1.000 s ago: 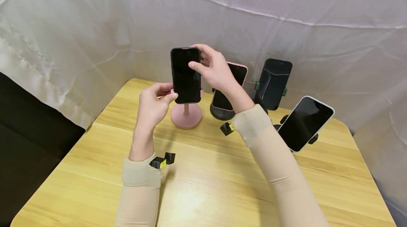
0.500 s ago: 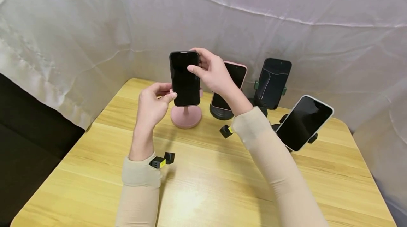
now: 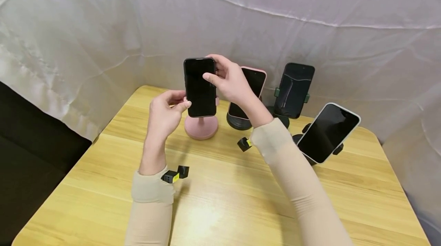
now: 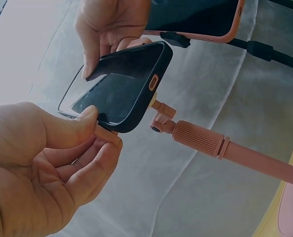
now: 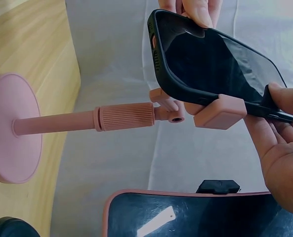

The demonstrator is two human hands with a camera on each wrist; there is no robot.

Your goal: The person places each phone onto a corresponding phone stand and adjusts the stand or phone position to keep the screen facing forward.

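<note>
A smartphone in a dark case (image 3: 201,89) stands upright in the clamp of a pink phone stand (image 3: 201,128), its black screen facing me. My right hand (image 3: 231,77) grips the phone's upper right edge, thumb on the screen and fingers behind. At the lower left, my left hand (image 3: 165,113) pinches the stand's pink side clamp (image 4: 107,133), with its thumb tip over the phone's edge. In the right wrist view the other clamp jaw (image 5: 221,112) sits against the phone's opposite edge. A ribbed pink collar (image 5: 125,117) shows on the stand's stem.
To the right stand a pink-edged phone (image 3: 253,81) on a black-based holder, a dark phone (image 3: 297,90) in green clamps, and a white-edged phone (image 3: 329,133) tilted in a black holder. Grey cloth (image 3: 241,16) hangs behind the wooden table (image 3: 220,196).
The dark-cased phone has slid down in the pink stand's clamp, and my right hand has come down slightly with it. My left hand has stayed nearly still at the clamp.
</note>
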